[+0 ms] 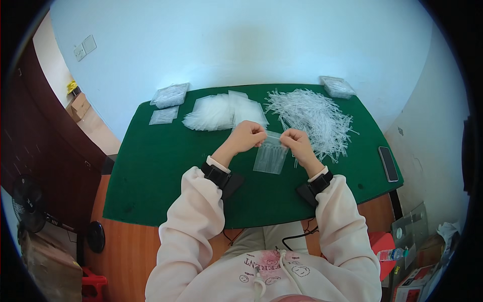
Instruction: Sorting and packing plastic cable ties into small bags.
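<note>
Between my two hands hangs a clear zip bag (pixel 270 157) with several thin clear plastic pieces inside. My left hand (pixel 248 136) pinches its top left corner, and my right hand (pixel 298 143) pinches the top right corner. Just beyond the hands lies a fanned pile of flat clear bags (pixel 214 111). To the right spreads a large heap of thin clear plastic sticks (pixel 317 118), looped at one end; my right hand is close to its near left edge.
Stacks of filled bags (pixel 170 95) sit at the far left of the green table (pixel 166 171), with a single filled bag (pixel 164 115) before them. Another bundle (pixel 337 87) is at the far right. A phone (pixel 388 164) lies by the right edge. A wall (pixel 241 45) stands behind.
</note>
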The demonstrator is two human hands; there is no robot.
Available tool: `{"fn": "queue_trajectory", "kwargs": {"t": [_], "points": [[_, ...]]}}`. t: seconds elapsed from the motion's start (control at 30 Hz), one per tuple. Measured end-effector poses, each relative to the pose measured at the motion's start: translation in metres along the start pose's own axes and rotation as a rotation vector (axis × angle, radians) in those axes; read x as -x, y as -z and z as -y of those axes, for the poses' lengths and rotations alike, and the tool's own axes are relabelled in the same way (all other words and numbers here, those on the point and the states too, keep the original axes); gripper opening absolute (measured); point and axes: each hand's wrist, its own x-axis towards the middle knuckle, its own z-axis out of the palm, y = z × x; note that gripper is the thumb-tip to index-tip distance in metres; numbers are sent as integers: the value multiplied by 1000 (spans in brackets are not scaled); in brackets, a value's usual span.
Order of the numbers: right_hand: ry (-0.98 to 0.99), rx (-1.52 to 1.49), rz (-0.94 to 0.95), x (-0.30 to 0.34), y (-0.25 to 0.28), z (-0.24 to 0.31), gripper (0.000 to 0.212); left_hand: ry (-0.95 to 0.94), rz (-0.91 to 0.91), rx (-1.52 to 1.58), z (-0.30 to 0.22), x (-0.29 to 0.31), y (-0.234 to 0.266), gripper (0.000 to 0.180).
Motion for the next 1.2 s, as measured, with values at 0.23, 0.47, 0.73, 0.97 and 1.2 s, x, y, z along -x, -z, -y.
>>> {"fn": "queue_trajectory", "kwargs": {"t": [0.23,0.47,0.73,0.97,1.2], "points": [[-124,-9,220,8,-6,14,7,34,156,28,-2,4,-12,16],[-153,-112,272,5,0,8,8,80,158,178,-7,5,-14,15],[-177,-237,131,1,2,2,13,-47,25,163,-9,4,0,15],[-68,-80,147,8,-8,10,11,79,186,45,-18,11,-1,19],[4,-172,158,8,-9,6,8,56,214,36,-18,12,-5,21]]}}
